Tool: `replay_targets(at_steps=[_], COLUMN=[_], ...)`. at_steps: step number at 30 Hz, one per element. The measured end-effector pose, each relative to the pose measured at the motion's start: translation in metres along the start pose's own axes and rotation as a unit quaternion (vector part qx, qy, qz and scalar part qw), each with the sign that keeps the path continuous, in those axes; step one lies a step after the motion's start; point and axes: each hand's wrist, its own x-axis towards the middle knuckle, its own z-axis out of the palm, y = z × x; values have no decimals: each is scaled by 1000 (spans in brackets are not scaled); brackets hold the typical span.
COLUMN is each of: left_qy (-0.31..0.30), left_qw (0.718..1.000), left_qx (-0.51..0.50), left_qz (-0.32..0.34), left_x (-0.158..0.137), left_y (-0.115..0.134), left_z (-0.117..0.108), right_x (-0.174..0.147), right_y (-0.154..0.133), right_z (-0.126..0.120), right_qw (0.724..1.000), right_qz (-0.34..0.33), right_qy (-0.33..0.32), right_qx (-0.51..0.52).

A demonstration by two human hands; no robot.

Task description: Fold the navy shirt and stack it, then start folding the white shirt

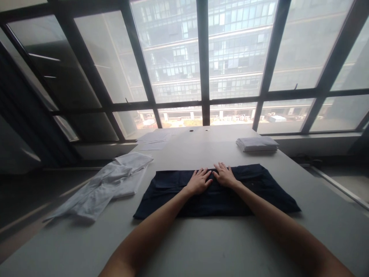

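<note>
A dark navy garment (213, 204), folded into a wide flat shape, lies across the white table in front of me. Both my hands rest on its upper middle part, close together. My left hand (199, 181) lies flat with its fingers spread, palm down on the cloth. Just to its right, my right hand (225, 176) is also flat, fingers apart, its tips near the garment's far edge. Neither holds anything. A small button-like spot shows on the right part of the cloth. What kind of garment it is, I cannot tell.
Crumpled white cloth (115, 177) lies at the left, partly hanging over the edge of the white table (201, 246). A neat stack of folded white cloth (257, 144) sits at the back right. Sheets of paper (154, 140) lie at the back left, before large windows (174, 50).
</note>
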Motion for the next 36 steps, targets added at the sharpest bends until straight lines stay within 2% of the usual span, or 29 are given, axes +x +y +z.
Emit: replay_targets(at_steps=[6, 9, 12, 16, 20, 22, 25, 27, 33, 36], left_qy=[-6, -7, -4, -4, -11, -9, -8, -11, -29, -36], left_qw=[1000, 1000, 1000, 1000, 1000, 1000, 999, 999, 998, 997], left_qx=[2, 1, -2, 0, 10, 17, 30, 34, 34, 26], left_qz=[-8, -10, -12, -10, -14, -15, -15, -16, -47, -63], left_x=[0, 0, 0, 0, 0, 0, -1, -2, -7, -8], left_y=[6, 7, 6, 6, 7, 8, 9, 11, 19, 22], left_z=[-8, -10, -10, -10, -11, -11, -13, -14, -21, -21], right_x=[-2, -4, -4, -4, -2, 0, 3, 3, -2, -2], right_y=[48, 76, 92, 90, 76, 69, 66, 69, 94, 102], right_z=[-23, -34, -37, -34, -33, -32, -28, -27, -35, -36], right_qw=[989, 978, 968, 965, 968, 975, 980, 979, 962, 961], right_qz=[147, 204, 240, 240, 171, 158, 181, 195, 261, 265], right_qy=[1, 39, 73, 102, 172, 149, 68, 43, 65, 64], right_qx=[-9, -17, -26, -39, -59, -54, -35, -29, -42, -46])
